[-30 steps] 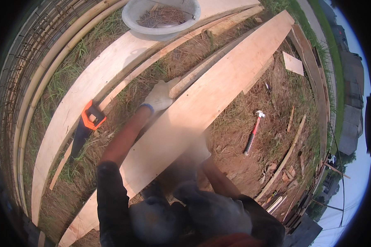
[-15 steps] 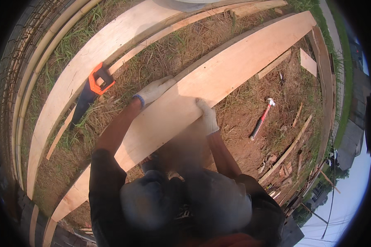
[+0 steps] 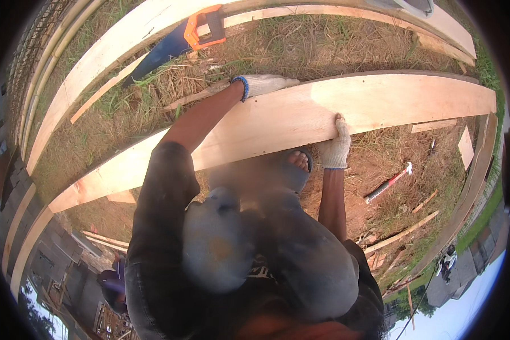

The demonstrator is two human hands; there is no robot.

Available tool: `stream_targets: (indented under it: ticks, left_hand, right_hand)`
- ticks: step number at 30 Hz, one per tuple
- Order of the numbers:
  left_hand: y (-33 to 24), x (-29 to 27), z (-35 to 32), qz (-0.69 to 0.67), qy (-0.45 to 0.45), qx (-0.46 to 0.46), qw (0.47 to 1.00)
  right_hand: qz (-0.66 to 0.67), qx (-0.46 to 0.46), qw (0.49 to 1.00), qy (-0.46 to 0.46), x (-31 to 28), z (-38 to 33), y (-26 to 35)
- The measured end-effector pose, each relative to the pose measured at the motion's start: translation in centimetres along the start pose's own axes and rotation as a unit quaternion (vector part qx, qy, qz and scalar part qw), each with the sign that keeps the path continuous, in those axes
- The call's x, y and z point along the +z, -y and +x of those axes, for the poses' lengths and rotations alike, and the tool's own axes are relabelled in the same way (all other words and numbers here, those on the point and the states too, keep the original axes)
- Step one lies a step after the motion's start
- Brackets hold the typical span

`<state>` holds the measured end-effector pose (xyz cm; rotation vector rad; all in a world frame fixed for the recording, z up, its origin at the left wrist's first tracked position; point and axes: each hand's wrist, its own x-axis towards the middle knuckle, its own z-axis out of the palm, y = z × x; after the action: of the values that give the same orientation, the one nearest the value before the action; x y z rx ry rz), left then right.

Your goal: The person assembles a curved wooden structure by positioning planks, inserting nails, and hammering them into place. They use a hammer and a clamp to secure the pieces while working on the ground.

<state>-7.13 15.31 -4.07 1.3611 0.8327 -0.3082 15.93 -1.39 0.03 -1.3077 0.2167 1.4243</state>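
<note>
Your right hand [image 3: 335, 150] gripped the near edge of the long pale plank [image 3: 266, 127], its thumb on the upper face and its fingers out of sight beneath; this hold probably let you steady or tilt the near side. Your left hand [image 3: 266, 85] lay flat along the far edge, fingers extended; whether it closed on the wood cannot be told. Setting the hands on opposite edges likely kept the plank from sliding or twisting. The plank crossed in front of your knees [image 3: 218, 243], above the grassy ground [image 3: 374, 153], presumably to keep its middle within reach. The handsaw [image 3: 178, 42] lay beyond the left hand and the hammer [image 3: 388, 182] to the right on the earth, both apparently set clear of the plank.

The plank's face was smooth, broad and light tan, with a few small dark spots near its edges. Shade covered part of the middle; the right portion was sunlit. Its outline appeared bowed, an effect attributable at least partly to the lens.
</note>
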Motion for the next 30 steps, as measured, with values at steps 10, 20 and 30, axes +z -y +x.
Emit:
stream_targets:
  ticks: [10,20,30]
  left_hand:
    - [-1.3,-0.4,-1.1,-0.07,-0.004,-0.086,0.994]
    - [3.4,0.6,0.6,0.075,-0.089,-0.012,0.993]
    - [8.2,-6.4,-15.7,0.187,-0.17,-0.069,0.965]
  right_hand:
    - [-0.021,-0.014,0.998,0.056,0.5,-0.3,0.4]
    - [-0.232,-0.081,0.968,0.05,-3.9,3.4,-1.4]
    - [-0.042,0.02,0.997,0.058,-0.3,1.7,-0.5]
